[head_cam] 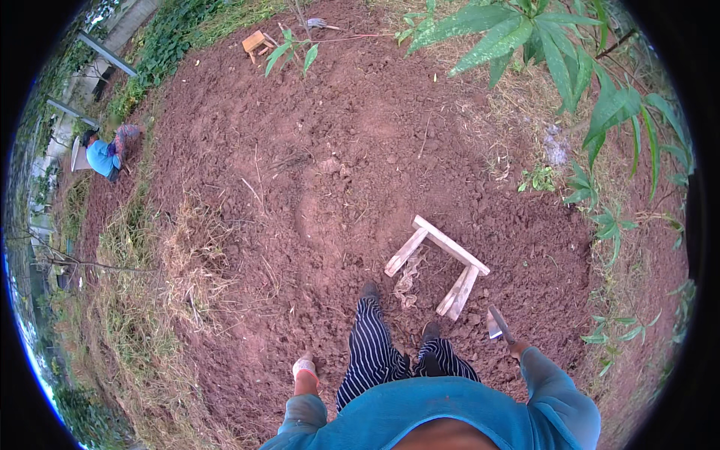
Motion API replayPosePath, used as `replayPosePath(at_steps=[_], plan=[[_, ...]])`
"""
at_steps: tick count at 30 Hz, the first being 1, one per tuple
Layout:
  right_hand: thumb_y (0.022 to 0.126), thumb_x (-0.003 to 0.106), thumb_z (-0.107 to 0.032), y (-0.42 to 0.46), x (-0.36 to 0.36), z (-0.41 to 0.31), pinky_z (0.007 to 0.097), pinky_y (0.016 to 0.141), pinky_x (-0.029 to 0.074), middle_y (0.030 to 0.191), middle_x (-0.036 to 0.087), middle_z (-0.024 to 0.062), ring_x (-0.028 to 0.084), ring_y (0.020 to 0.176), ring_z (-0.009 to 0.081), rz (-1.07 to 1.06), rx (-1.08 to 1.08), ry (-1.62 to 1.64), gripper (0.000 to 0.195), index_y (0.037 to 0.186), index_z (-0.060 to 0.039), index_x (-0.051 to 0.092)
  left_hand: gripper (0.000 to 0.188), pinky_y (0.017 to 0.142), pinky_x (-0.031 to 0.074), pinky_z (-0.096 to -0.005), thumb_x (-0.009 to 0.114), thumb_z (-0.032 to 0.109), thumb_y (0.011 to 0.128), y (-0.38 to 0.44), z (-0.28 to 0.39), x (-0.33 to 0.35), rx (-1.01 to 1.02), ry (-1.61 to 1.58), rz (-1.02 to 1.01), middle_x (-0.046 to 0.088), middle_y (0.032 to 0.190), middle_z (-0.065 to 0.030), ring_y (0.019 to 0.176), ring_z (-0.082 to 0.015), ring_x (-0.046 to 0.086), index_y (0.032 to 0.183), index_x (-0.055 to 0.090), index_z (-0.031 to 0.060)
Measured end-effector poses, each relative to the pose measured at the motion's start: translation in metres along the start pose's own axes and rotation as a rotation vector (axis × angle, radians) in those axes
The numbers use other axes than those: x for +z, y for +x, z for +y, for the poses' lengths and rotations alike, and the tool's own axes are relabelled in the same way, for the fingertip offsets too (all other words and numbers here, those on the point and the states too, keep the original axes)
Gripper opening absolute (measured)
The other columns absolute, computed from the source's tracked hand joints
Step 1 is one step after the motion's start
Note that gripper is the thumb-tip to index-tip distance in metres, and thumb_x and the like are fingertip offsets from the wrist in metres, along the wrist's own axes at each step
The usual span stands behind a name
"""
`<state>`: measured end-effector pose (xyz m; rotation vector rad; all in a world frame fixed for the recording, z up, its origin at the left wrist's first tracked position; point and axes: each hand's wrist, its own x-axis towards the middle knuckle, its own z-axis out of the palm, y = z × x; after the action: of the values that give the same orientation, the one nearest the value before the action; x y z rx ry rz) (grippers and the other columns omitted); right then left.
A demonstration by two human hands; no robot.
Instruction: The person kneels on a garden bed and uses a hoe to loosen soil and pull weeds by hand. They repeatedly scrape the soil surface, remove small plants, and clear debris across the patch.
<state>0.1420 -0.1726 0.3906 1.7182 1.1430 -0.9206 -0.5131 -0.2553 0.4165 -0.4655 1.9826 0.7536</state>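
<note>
My right hand [518, 350] is closed around the wooden handle of a short hoe [500, 325], its metal blade over the reddish soil. At the other side, my left hand [305, 368] hangs in a pale glove above the dirt; its fingers are too small to make out. In front of my feet, a small wooden stool [453, 247] lies tipped over on its side, legs towards me. A crumpled, brownish strip [408, 281] rests between its legs; I cannot tell its material.
Dry grass [197, 259] is heaped on the left. Leafy branches [523, 34] overhang the upper right. Farther off are another wooden stool [254, 41], a grey glove [316, 23] beside a stick, and a person [104, 154] crouching near metal posts [107, 53].
</note>
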Motion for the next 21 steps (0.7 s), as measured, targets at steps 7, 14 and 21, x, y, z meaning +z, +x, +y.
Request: replayPosePath(at_steps=[7,14,21], plan=[[0.087,0.041,-0.032,-0.042,-0.026,-0.058,0.0443,0.077,0.048,0.103,0.061,0.0149,0.059,0.093,0.0329,-0.081,-0.089,-0.254,0.033,0.108,-0.0139,0.059,0.036,0.04,0.043,-0.0374,0.054,0.044,0.084,0.029,0.162,0.023,0.057,0.0,-0.18,0.061,0.067,-0.0113,0.043,-0.0237,0.05,0.084,0.059,0.0086],[0.081,0.055,-0.033,-0.057,-0.05,-0.083,0.0396,0.071,0.051,0.083,0.064,0.0173,0.063,0.083,0.0285,-0.009,0.029,-0.019,0.032,0.103,-0.0125,0.062,0.036,0.035,0.034,-0.0291,0.054,0.041,0.085,0.041,0.261,0.054,0.174,-0.042,-0.249,0.055,0.058,-0.006,0.041,-0.017,0.047,0.079,0.056,0.0059],[0.082,0.056,-0.037,-0.008,-0.083,-0.074,0.0412,0.042,0.042,0.057,0.054,0.0129,0.055,0.047,0.0249,0.17,0.258,0.536,0.039,0.079,0.0018,0.058,0.04,0.036,0.033,-0.0283,0.057,0.045,0.083,0.054,0.213,0.06,0.015,0.047,-0.204,0.057,0.06,-0.0069,0.04,-0.0148,0.044,0.072,0.057,0.0069]])
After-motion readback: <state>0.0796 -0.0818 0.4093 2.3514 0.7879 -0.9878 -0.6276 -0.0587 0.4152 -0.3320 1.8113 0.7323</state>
